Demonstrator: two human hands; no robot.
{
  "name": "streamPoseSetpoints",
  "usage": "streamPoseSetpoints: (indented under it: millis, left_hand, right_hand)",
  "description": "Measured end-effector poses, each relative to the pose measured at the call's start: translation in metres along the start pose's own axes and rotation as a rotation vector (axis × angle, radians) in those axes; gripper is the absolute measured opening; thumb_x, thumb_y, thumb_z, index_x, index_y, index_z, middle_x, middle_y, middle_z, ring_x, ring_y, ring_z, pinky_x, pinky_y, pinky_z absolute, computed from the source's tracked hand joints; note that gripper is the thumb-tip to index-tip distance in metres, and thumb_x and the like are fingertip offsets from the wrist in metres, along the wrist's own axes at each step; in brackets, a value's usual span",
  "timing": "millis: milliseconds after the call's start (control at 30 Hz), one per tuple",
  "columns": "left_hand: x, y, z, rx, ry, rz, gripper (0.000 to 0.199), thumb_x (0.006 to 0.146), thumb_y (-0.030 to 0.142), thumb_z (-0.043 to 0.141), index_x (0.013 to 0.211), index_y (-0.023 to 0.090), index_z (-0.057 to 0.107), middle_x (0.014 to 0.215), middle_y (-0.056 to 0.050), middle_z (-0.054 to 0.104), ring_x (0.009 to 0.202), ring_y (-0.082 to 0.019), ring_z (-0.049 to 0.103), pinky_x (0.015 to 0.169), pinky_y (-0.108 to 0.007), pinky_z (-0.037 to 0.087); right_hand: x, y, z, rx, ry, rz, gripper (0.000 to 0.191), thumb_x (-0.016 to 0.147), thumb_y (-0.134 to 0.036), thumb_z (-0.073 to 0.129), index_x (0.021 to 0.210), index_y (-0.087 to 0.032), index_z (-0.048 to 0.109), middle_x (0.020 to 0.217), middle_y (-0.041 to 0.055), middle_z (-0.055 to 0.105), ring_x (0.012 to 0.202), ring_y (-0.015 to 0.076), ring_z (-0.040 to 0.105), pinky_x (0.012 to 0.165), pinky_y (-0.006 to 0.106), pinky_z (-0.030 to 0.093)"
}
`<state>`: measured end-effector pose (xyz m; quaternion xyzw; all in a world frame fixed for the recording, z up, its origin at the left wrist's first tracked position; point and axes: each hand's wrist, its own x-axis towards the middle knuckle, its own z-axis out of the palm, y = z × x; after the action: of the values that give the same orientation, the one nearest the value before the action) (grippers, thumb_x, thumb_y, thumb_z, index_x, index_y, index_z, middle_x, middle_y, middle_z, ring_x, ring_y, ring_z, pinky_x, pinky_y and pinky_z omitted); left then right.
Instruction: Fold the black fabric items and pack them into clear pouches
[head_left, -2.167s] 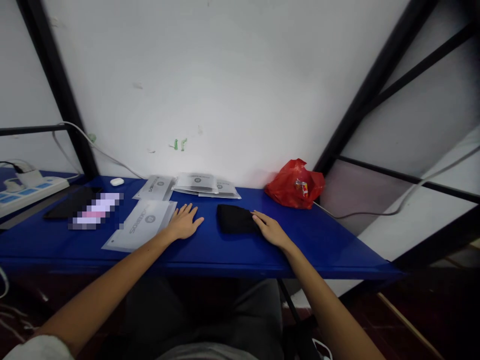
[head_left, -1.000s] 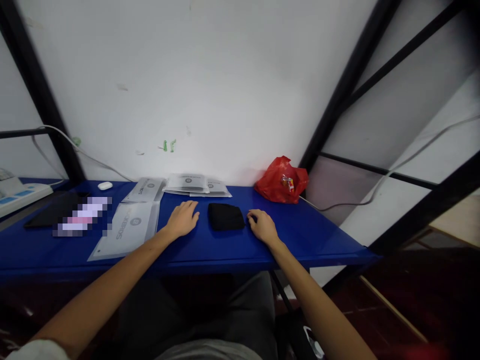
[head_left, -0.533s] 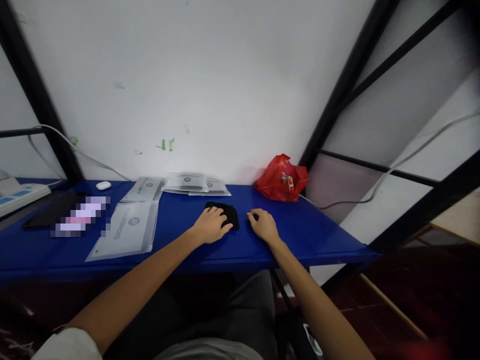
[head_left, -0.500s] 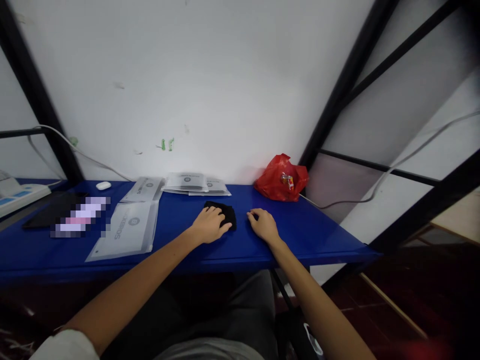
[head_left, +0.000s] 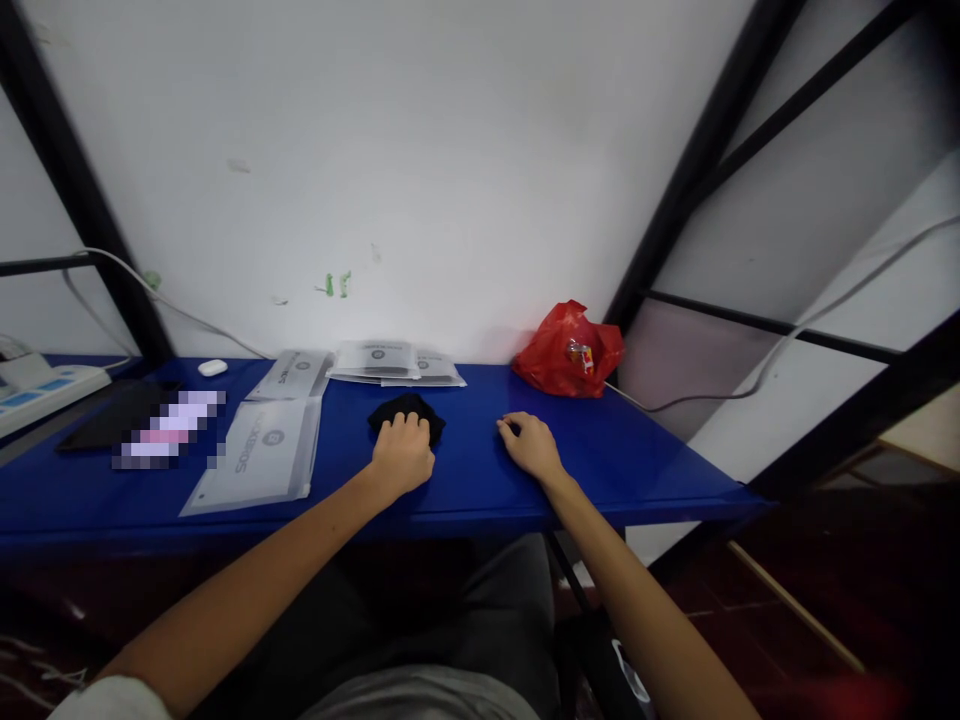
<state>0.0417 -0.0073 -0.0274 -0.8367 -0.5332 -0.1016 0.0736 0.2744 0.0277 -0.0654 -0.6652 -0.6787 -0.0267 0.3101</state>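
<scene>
A folded black cloth [head_left: 390,410] lies on the blue tabletop, its far part showing. My left hand [head_left: 403,458] is closed over the near side of it, knuckles up and fingertips hidden. To the right, my right hand [head_left: 529,444] rests on the table, loosely curved, with a gap between thumb and forefinger and nothing visible in it. It is apart from the cloth.
Several printed frosted zip bags [head_left: 262,450] lie left and at the back. A red plastic bag [head_left: 566,350] stands back right by a black post. A white case [head_left: 212,368], a black flat item [head_left: 112,415] and a power strip [head_left: 52,392] sit left.
My left hand has moved left with the black cloth, and its spread fingers have closed on it. The cloth looks more bunched. My right hand stays about where it was.
</scene>
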Motion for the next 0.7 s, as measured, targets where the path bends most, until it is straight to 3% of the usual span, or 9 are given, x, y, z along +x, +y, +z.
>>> streamPoseSetpoints:
  millis: [233, 400, 467, 567, 700]
  left_hand:
    - [0.006, 0.013, 0.006, -0.04, -0.03, -0.047, 0.026, 0.087, 0.014, 0.039, 0.102, 0.01, 0.06, 0.102, -0.017, 0.061, 0.096, -0.027, 0.058, 0.074, -0.036, 0.048]
    - [0.012, 0.024, -0.01, -0.314, -0.024, -0.086, 0.024, 0.088, 0.023, 0.042, 0.093, 0.016, 0.064, 0.096, -0.011, 0.068, 0.087, -0.024, 0.064, 0.073, -0.033, 0.048]
    - [0.016, 0.016, -0.022, -0.455, -0.008, -0.152, 0.022, 0.087, 0.026, 0.045, 0.088, 0.018, 0.065, 0.091, -0.008, 0.07, 0.085, -0.022, 0.064, 0.073, -0.032, 0.047]
    - [0.016, -0.015, -0.038, -0.536, 0.134, -0.282, 0.021, 0.086, 0.026, 0.045, 0.084, 0.018, 0.065, 0.091, -0.007, 0.07, 0.088, -0.021, 0.064, 0.076, -0.03, 0.047]
    - [0.002, -0.057, -0.041, -0.335, 0.369, -0.46, 0.028, 0.086, 0.025, 0.044, 0.109, 0.014, 0.057, 0.111, -0.011, 0.062, 0.103, -0.024, 0.057, 0.088, -0.034, 0.044]
  right_hand:
    - [-0.001, -0.002, 0.0, 0.019, 0.005, -0.014, 0.019, 0.085, -0.027, 0.049, 0.083, -0.019, 0.067, 0.096, 0.0078, 0.069, 0.092, 0.0215, 0.062, 0.085, 0.034, 0.045]
    - [-0.003, -0.007, 0.0, 0.094, 0.096, -0.104, 0.023, 0.087, -0.03, 0.046, 0.094, -0.018, 0.064, 0.102, 0.0096, 0.068, 0.097, 0.0227, 0.06, 0.09, 0.036, 0.044]
    - [-0.004, -0.007, 0.0, 0.107, 0.115, -0.117, 0.025, 0.087, -0.03, 0.045, 0.095, -0.018, 0.064, 0.102, 0.0106, 0.068, 0.097, 0.0236, 0.06, 0.091, 0.037, 0.044]
    - [-0.003, -0.007, -0.002, 0.116, 0.135, -0.112, 0.025, 0.086, -0.03, 0.044, 0.095, -0.018, 0.064, 0.101, 0.0112, 0.068, 0.097, 0.0244, 0.06, 0.091, 0.039, 0.044]
    - [-0.005, -0.018, -0.007, 0.151, 0.188, -0.141, 0.024, 0.086, -0.028, 0.044, 0.095, -0.018, 0.064, 0.101, 0.0109, 0.068, 0.098, 0.0243, 0.06, 0.092, 0.039, 0.044]
